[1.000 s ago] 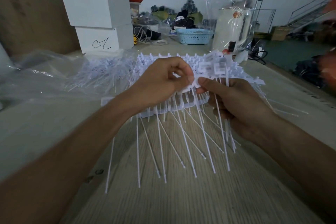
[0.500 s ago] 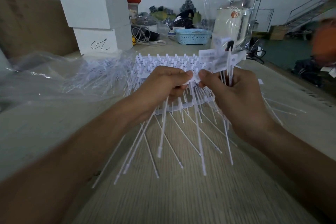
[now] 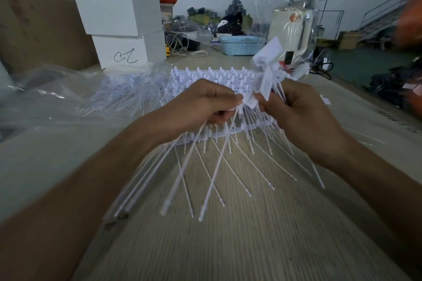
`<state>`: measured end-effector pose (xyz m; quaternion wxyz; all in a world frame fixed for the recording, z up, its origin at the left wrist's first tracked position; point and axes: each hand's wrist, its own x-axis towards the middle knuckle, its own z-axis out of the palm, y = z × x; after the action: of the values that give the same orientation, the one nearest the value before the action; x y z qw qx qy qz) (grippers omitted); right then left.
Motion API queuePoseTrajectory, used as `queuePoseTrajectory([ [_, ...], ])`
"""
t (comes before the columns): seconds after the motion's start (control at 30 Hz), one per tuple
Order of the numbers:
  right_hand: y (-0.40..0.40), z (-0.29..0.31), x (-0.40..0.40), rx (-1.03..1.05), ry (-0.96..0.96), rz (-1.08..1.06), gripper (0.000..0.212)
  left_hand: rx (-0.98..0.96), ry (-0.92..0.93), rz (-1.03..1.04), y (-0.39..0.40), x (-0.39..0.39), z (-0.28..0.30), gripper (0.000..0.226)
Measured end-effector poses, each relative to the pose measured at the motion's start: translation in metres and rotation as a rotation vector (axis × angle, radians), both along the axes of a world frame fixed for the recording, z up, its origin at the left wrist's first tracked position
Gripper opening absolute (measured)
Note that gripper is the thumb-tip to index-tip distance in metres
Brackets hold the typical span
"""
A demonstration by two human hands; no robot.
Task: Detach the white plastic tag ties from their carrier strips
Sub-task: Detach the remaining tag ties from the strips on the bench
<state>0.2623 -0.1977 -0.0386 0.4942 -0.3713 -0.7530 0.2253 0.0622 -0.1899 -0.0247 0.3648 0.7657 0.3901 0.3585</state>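
both hands work above a pale wood-grain table [image 3: 228,246]. the left hand [image 3: 205,107] has its fingers curled, thumb and forefinger pinching a strip of white plastic tag ties [image 3: 217,166], whose thin stiff tails fan down and toward the camera, each ending in a small knob; about a dozen tails show, though blur keeps the count loose. the right hand [image 3: 299,112] is curled round a bunch of loose ties [image 3: 267,70], their flat rectangular heads sticking up above the fist, and its thumb and forefinger pinch at the same spot the left hand holds. just beyond the hands, a stack of carrier strips [image 3: 212,75] lies flat on the table, ribbed and toothed like combs. to the left lies crinkled clear plastic sheeting [image 3: 68,102] over more white ties. at the far left stand two white boxes [image 3: 123,29], one on the other, the lower marked with a black scribble. farther back sits one light blue perforated basket [image 3: 242,44].
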Motion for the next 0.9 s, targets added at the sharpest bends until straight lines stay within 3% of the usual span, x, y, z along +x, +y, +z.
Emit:
queuePoseTrajectory([
  [0.2, 0.003, 0.002, 0.005, -0.101, 0.036, -0.043, 0.039, 0.128, 0.097, -0.003, 0.001, -0.001, 0.002, 0.024],
  [0.33, 0.002, 0.004, 0.008, -0.108, 0.027, -0.030, 0.036, 0.136, 0.097, -0.018, 0.001, -0.004, 0.005, 0.025],
  [0.47, 0.012, 0.019, 0.035, -0.172, 0.237, -0.091, 0.040, 0.089, 0.207, -0.076, 0.001, -0.012, 0.005, 0.017],
  [0.53, 0.017, 0.018, 0.041, -0.252, 0.339, -0.106, 0.040, 0.114, 0.205, -0.054, 0.004, -0.013, 0.004, 0.025],
  [0.67, 0.018, -0.003, 0.021, -0.419, 0.202, -0.080, 0.022, 0.115, 0.210, -0.036, 0.004, -0.010, 0.002, 0.032],
  [0.77, 0.010, -0.010, 0.001, -0.527, 0.184, -0.024, 0.027, 0.154, 0.192, -0.005, 0.004, -0.008, 0.000, 0.021],
  [0.9, 0.005, -0.010, -0.007, -0.696, 0.301, 0.024, 0.041, 0.225, 0.067, 0.050, 0.008, -0.006, -0.003, 0.012],
])
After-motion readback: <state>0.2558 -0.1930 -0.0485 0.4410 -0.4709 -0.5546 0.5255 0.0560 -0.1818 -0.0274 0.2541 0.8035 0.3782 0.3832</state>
